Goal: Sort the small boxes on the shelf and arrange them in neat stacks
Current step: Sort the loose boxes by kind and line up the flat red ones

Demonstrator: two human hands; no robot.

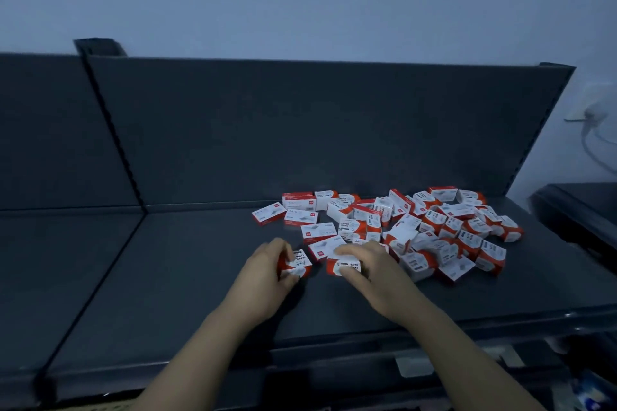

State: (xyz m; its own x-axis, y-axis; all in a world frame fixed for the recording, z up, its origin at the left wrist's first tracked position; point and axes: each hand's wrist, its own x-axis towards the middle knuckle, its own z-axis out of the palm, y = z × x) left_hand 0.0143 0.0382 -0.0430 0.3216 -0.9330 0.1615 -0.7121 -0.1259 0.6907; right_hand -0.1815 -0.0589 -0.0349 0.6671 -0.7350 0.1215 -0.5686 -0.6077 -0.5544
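Observation:
A loose heap of several small red-and-white boxes (430, 227) lies on the dark grey shelf (187, 277), right of centre near the back panel. Some are flat staple boxes, others taller paper-clip boxes. My left hand (270, 272) grips one paper-clip box (300, 264) at the heap's near left edge, just off the pile. My right hand (370, 265) is curled over another paper-clip box (344, 267) beside it, fingers wrapped on its top and side. The two held boxes sit a short gap apart, low over the shelf surface.
The shelf's upright back panel (300, 130) runs behind the heap. A slotted divider post (113, 130) separates a neighbouring shelf bay (50, 260) on the left. A black object (581, 210) sits off the right end. The front lip (300, 360) is below my forearms.

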